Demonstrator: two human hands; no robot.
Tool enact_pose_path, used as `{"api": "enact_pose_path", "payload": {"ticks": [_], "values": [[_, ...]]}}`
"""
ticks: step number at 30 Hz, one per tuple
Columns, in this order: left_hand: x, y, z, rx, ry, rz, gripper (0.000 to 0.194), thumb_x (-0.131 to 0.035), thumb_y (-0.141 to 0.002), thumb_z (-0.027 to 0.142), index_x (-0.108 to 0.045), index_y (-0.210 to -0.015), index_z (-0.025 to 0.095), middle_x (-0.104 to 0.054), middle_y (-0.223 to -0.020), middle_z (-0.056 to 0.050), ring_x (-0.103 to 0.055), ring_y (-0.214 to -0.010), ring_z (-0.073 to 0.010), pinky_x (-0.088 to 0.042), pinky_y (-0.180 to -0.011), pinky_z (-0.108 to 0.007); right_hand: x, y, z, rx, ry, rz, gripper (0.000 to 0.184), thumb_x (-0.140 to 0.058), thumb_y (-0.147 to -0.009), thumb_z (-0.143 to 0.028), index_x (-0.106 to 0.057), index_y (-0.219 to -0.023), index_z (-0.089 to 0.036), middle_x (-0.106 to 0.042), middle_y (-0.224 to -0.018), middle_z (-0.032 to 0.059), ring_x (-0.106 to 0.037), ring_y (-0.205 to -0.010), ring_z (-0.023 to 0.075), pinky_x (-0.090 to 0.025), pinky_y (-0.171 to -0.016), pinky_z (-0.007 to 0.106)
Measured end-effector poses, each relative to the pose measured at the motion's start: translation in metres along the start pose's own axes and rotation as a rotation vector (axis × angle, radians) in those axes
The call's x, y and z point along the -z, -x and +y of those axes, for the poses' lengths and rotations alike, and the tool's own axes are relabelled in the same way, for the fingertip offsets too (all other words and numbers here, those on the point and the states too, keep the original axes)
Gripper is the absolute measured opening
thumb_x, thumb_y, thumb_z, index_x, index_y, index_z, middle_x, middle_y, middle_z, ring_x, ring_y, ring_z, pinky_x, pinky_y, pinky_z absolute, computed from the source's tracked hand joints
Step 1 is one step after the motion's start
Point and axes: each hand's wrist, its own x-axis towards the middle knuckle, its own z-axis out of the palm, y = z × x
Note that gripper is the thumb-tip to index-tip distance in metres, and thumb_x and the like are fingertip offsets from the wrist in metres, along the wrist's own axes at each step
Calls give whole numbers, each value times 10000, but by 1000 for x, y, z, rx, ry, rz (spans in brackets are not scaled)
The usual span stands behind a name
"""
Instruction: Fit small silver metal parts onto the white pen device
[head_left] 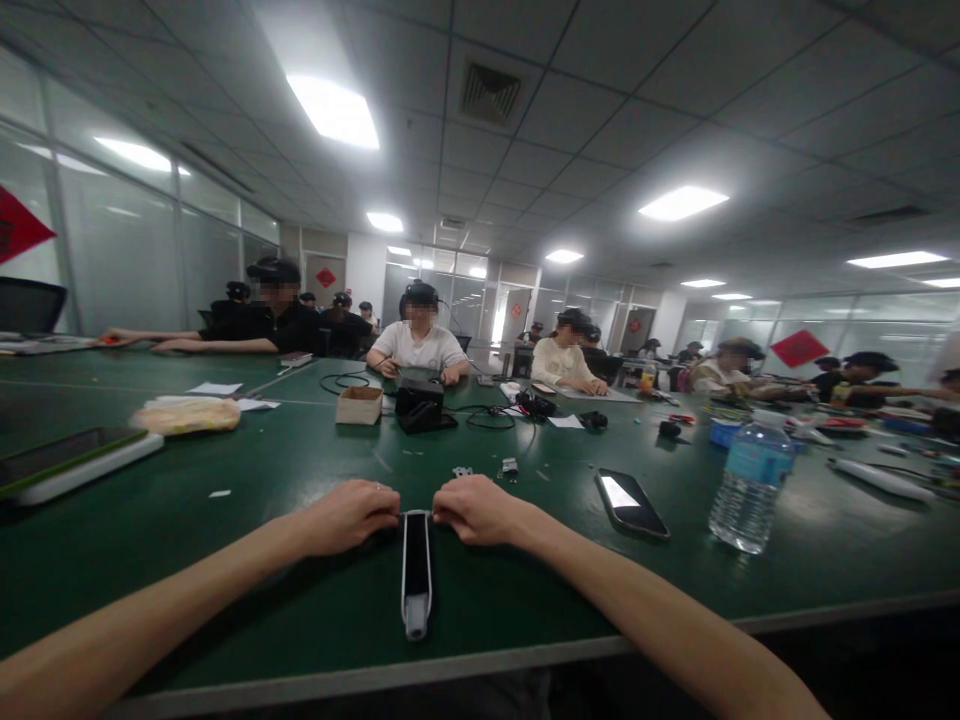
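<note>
A long, narrow white casing [406, 570] with a dark inner face lies on the green table [300, 620], its far end between my two hands. My left hand [352, 515] is closed, fingers curled in at the casing's far left corner. At the far right corner, my right hand [472, 508] is closed in the same way. Both hands' fingertips are partly hidden, and they appear to pinch the casing's edges. Just beyond my right hand are small metal-looking parts [510, 467], too small to name.
Rightward lie a smartphone [645, 510] and a water bottle [742, 500]. A small cardboard box [358, 407] and a black device [418, 400] with cables stand ahead. Leftward are a plastic-wrapped bundle [187, 415] and a green-edged flat device [75, 460]. Several people sit around the tables.
</note>
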Motion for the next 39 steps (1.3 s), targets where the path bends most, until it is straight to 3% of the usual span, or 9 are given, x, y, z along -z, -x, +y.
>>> {"api": "enact_pose_path", "payload": {"ticks": [19, 39], "values": [[-5, -1, -5, 9, 22, 6, 191, -458, -895, 295, -616, -847, 198, -634, -796, -21, -569, -718, -157, -394, -646, -242, 0, 3, 7, 33, -31, 27, 228, -493, -916, -292, -666, -929, -143, -683, -876, 67, -603, -784, 147, -412, -711, 246], [-3, 1, 0, 26, -6, 11, 193, -465, -867, 310, -620, -889, 199, -642, -806, -27, -571, -718, -162, -392, -630, -244, 1, 3, 7, 54, -23, 29, 169, -516, -846, -202, -669, -893, -148, -675, -846, 57, -587, -749, 141, -407, -691, 236]]}}
